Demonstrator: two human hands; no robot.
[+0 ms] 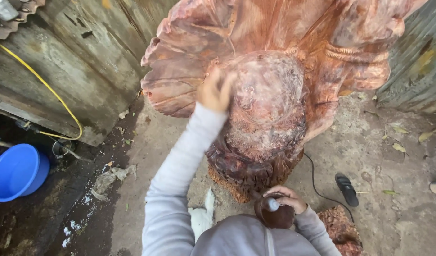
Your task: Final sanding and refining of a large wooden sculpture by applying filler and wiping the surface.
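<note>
1. Concrete yard floor (379,156), dusty, with corrugated metal walls (80,61) behind and a carved reddish wooden statue (270,95) standing in the middle.
2. Nearest: right hand (286,196), low by the torso, curled round a small dark brown container (274,213) with a pale knob or cap showing. Keep it upright and close, so reloading stays short.
3. Left hand (215,92), arm in a grey sleeve (180,175), fingers bunched against the statue's domed, finely carved middle. Looks like rubbing or applying finish; best done in small passes, working into the carved grooves.
4. Can't tell what the left hand pinches; cloth or brush is blurred or hidden.
5. White rag (201,218) lies at the base.
6. Farther out: black sandal (346,189), black cable (317,182), blue basin (16,173), yellow hose (42,85).
7. Statue top is cut off; container contents unseen.
</note>
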